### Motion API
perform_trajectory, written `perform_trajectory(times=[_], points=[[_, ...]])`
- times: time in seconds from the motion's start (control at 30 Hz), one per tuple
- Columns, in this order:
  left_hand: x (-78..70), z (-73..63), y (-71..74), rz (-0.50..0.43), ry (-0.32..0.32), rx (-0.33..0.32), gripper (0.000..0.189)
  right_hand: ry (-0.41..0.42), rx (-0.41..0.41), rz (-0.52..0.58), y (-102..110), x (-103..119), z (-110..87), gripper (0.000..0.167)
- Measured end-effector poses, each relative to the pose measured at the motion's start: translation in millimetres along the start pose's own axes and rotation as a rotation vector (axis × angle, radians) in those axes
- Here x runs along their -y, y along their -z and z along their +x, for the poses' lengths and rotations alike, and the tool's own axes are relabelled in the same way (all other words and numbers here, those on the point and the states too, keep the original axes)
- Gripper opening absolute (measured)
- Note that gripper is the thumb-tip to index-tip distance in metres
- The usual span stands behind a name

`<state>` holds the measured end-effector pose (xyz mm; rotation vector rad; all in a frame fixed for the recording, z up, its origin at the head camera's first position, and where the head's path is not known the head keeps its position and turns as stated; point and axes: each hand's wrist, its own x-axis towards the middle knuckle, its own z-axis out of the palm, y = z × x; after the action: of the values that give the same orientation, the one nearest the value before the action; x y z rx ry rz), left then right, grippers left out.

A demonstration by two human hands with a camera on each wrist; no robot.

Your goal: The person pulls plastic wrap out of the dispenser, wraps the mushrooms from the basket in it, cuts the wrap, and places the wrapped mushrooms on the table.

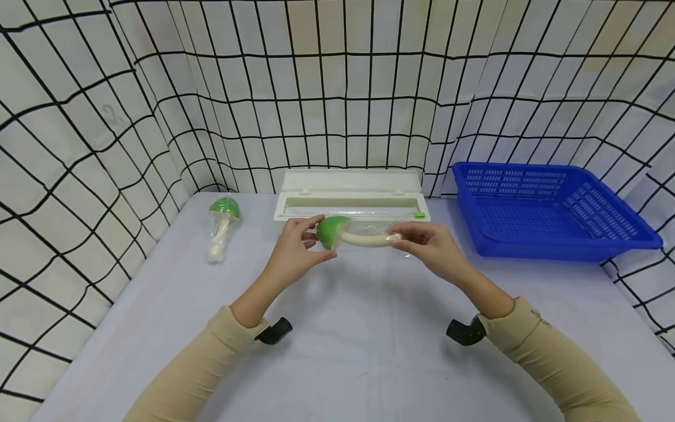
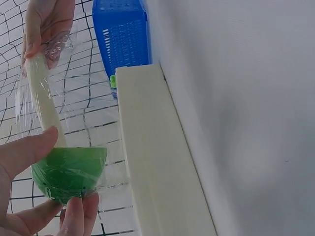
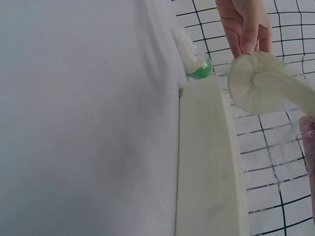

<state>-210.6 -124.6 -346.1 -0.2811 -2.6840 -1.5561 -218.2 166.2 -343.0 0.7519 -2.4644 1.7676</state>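
A toy mushroom with a green cap [image 1: 329,232] and a long cream stalk [image 1: 366,240] is held up sideways between both hands, in front of a white cling film dispenser [image 1: 353,205]. Clear film lies round it, wrinkled over the cap [image 2: 69,172] and hanging loose beside the stalk. My left hand [image 1: 297,246] grips the cap, thumb on the near side and fingers behind. With thumb and fingers, my right hand [image 1: 432,246] pinches the film-covered stalk end. The right wrist view shows the cap's pale underside [image 3: 246,81].
Another film-wrapped green mushroom [image 1: 224,225] lies on the white table [image 1: 358,351] at the left. A blue basket [image 1: 548,252] stands at the right. The dispenser's lid [image 1: 350,180] is up, a green slider [image 1: 419,215] on its front edge. Black wire mesh [image 1: 345,97] encloses the back and sides.
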Motion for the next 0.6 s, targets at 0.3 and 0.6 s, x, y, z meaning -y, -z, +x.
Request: perform_trajectory(times=[0.3,0.6], points=[[-1.5,1.3,1.6,0.054,-0.1,-0.009,0.082,-0.009,0.002,-0.012,1.6,1.5,2.0,0.023],[4.2,-0.4,16.6,0.059,-0.145,-0.006,0.075,-0.055,0.004,0.008,3.1,7.1,4.6,0.027]])
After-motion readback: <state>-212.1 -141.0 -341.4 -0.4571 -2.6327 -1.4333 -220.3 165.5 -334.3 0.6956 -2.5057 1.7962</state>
